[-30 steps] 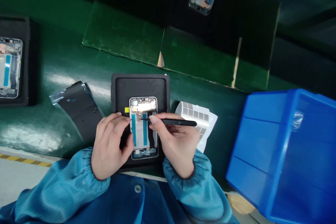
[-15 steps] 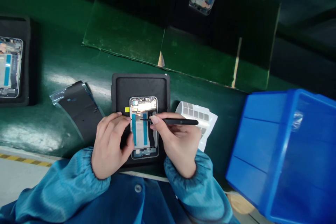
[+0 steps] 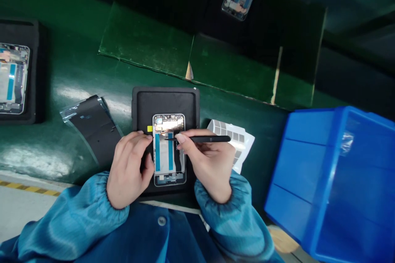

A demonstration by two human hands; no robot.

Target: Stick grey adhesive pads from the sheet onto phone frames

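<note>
An opened phone (image 3: pixel 164 160) with two blue strips lies in a black tray (image 3: pixel 166 100). My right hand (image 3: pixel 208 158) pinches black tweezers (image 3: pixel 212 139), whose tip is over the phone's middle near the right blue strip. Whether the tip touches the phone cannot be made out. My left hand (image 3: pixel 131 168) rests at the phone's left edge, fingers bent and apart, thumb beside the frame. A small yellow tab (image 3: pixel 149 128) shows at the phone's upper left.
A dark film sheet (image 3: pixel 94 125) lies on the left, and a white sheet of grey squares (image 3: pixel 236 135) on the right. A blue bin (image 3: pixel 299 164) stands far right. Other opened phones are at the left edge (image 3: pixel 14 80) and on a raised green board (image 3: pixel 148 41).
The tweezers' rear end has tilted slightly upward, with the tip over nearly the same spot. My left fingertips have drawn slightly back from the phone's edge.
</note>
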